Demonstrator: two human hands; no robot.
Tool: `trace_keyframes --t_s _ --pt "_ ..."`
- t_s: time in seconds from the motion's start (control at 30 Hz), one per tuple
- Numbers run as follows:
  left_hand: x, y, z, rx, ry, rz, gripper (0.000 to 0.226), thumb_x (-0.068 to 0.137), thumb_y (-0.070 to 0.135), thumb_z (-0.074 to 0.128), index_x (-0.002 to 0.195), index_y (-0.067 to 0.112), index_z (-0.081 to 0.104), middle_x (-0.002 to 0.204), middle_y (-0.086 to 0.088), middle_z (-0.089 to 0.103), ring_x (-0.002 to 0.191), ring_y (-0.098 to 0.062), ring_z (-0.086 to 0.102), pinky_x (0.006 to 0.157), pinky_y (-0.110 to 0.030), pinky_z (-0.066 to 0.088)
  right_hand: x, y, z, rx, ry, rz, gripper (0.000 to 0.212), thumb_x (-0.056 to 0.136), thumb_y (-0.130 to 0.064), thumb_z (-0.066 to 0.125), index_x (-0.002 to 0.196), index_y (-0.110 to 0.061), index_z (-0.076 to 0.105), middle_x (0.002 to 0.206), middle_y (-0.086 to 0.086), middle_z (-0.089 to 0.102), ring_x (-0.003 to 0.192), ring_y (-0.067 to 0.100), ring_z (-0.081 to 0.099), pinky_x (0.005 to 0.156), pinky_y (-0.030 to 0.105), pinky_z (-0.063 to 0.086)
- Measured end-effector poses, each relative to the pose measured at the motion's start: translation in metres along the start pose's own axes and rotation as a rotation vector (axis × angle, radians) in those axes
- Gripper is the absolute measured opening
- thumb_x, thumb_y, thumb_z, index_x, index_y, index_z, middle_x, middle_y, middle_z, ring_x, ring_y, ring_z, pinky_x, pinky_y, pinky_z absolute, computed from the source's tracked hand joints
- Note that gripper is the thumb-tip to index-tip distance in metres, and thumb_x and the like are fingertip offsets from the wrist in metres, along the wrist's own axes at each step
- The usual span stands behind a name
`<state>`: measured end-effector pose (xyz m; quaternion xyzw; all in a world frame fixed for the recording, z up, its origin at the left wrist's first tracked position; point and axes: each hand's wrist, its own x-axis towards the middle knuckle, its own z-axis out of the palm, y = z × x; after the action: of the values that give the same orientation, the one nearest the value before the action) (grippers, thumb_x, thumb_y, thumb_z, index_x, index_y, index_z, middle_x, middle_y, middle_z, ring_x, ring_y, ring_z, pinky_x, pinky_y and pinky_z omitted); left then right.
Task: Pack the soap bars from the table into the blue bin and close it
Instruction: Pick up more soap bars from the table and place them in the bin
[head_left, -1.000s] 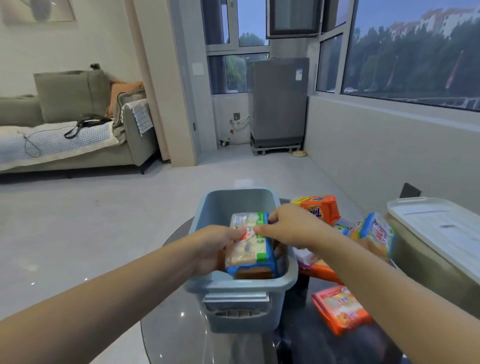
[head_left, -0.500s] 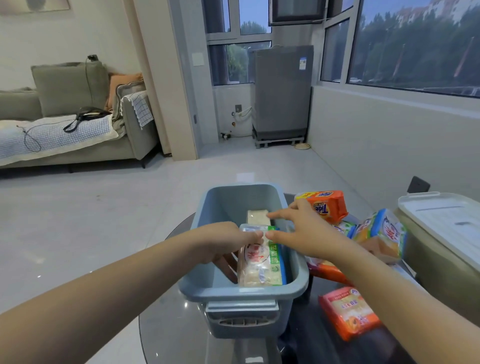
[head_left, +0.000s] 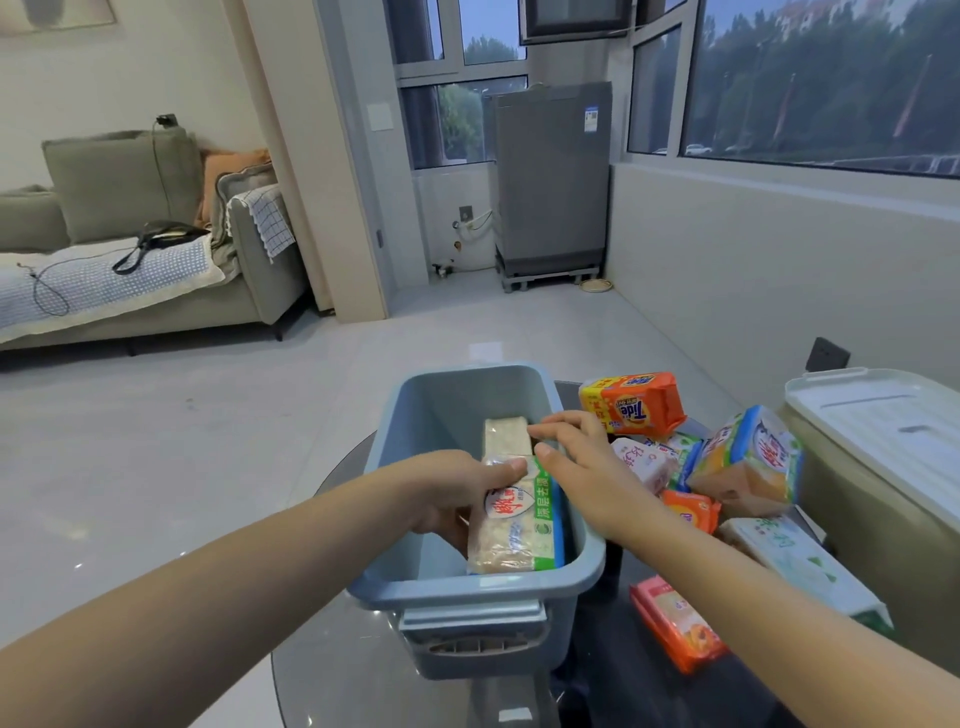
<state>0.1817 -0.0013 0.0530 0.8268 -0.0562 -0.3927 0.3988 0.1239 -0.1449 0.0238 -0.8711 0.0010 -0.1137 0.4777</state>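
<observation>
The open blue bin (head_left: 410, 582) stands on the round glass table. Inside it, against the right wall, a soap pack (head_left: 519, 525) with green and blue wrapper stands on edge. Beyond it lies a pale soap bar (head_left: 506, 432). My left hand (head_left: 457, 493) reaches into the bin and grips the pack from the left, thumb on its top. Over the bin's right rim, my right hand (head_left: 582, 467) has its fingers spread and its thumb near the pack's top corner. Several more soap packs lie right of the bin, among them an orange Tide pack (head_left: 634, 402).
A beige lidded container (head_left: 883, 447) stands at the table's right edge. An orange-red pack (head_left: 675, 623) lies near the front and a white-green pack (head_left: 795, 561) lies beside it. The table (head_left: 337, 675) edge curves round on the left, with floor beyond.
The soap pack went from above the bin's near rim down inside, standing on edge against the right wall. My right hand let go and spread open. The view tilted slightly down.
</observation>
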Motion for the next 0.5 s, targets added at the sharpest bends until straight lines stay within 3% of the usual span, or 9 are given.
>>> trace_keyframes --t_s 0.1,0.2,0.27,0.33,0.4,0.5 --pt "-0.005 -0.003 0.01 0.055 0.042 0.078 0.04 0.093 0.05 0.044 0.103 0.016 0.062 0.088 -0.002 0.07 0.071 -0.015 0.068 0.065 -0.033 0.059 -0.002 0.002 -0.003 -0.021 -0.036 -0.002 0.035 0.095 -0.019 0.044 0.129 -0.014 0.048 0.125 -0.008 0.031 0.115 -0.001 0.029 0.098 0.016 0.02" --pt "-0.008 -0.009 0.017 0.189 0.107 0.049 0.062 0.093 0.059 0.031 0.116 0.01 0.061 0.098 -0.008 0.07 0.086 -0.021 0.066 0.079 -0.034 0.056 -0.003 0.002 -0.004 -0.015 -0.055 -0.013 0.037 0.096 -0.018 0.041 0.133 -0.014 0.045 0.133 -0.005 0.031 0.118 -0.001 0.027 0.101 0.016 0.02" --pt "-0.007 -0.013 0.025 0.044 0.055 0.014 0.065 0.095 0.058 0.026 0.124 0.008 0.057 0.109 -0.009 0.069 0.1 -0.024 0.065 0.093 -0.038 0.051 -0.004 0.002 -0.003 -0.001 -0.047 -0.017 0.038 0.096 -0.018 0.04 0.134 -0.013 0.043 0.136 -0.003 0.031 0.121 0.0 0.026 0.104 0.017 0.02" --pt "-0.007 -0.01 0.032 -0.305 -0.009 0.006 0.058 0.098 0.05 0.027 0.127 0.008 0.055 0.123 -0.01 0.064 0.11 -0.026 0.061 0.101 -0.043 0.046 -0.004 0.002 -0.002 0.015 -0.04 -0.011 0.038 0.097 -0.019 0.038 0.134 -0.014 0.043 0.139 -0.003 0.03 0.126 0.003 0.027 0.11 0.024 0.021" --pt "-0.008 -0.006 0.036 -0.549 -0.015 -0.016 0.051 0.1 0.044 0.028 0.121 0.008 0.057 0.114 -0.012 0.066 0.094 -0.026 0.064 0.09 -0.041 0.051 -0.004 0.003 -0.001 0.022 -0.032 -0.007 0.038 0.097 -0.02 0.037 0.135 -0.015 0.042 0.14 -0.003 0.03 0.13 0.005 0.026 0.112 0.026 0.02" --pt "-0.004 -0.002 0.041 -0.605 0.002 -0.037 0.045 0.102 0.038 0.026 0.1 0.009 0.059 0.088 -0.011 0.07 0.071 -0.022 0.065 0.064 -0.037 0.056 -0.003 0.004 -0.001 0.038 -0.032 -0.015 0.038 0.098 -0.02 0.036 0.136 -0.017 0.041 0.14 -0.003 0.029 0.131 0.006 0.024 0.112 0.026 0.018"
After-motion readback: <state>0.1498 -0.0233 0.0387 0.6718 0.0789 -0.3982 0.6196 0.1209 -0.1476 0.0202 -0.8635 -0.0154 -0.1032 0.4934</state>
